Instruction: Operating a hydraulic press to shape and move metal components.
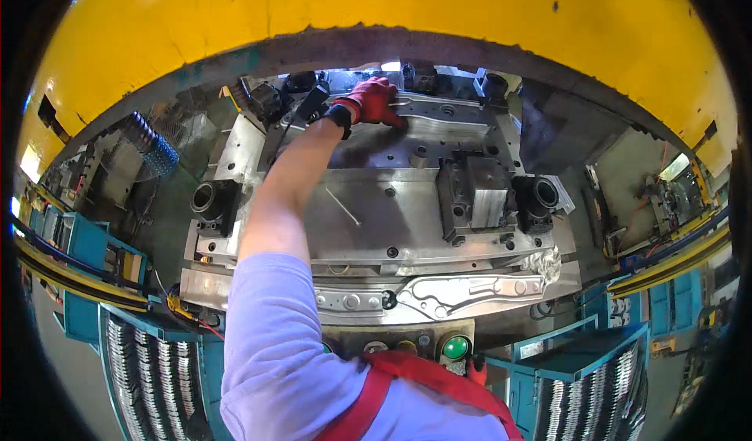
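Note:
My left arm reaches forward over the lower half of a press die [360,194]. My left hand [374,103], in a red glove with a black wristband, is at the die's far side. Its fingers are bent down onto the left end of a long pressed metal part [446,112]; the fingertips are partly hidden. My right hand [476,370], also in red, shows only a sliver beside a green push button [454,348], and its fingers are hidden. Along the die's front edge lies a shaped metal part [470,290]. A thin light rod [343,207] rests on the die.
A yellow press frame [376,2] arches overhead. Dark guide posts [205,198] and a steel block [478,190] rise from the die. Blue racks with stacked metal parts stand at left [153,370] and right [587,394]. A blue ribbed hose [157,153] hangs at left.

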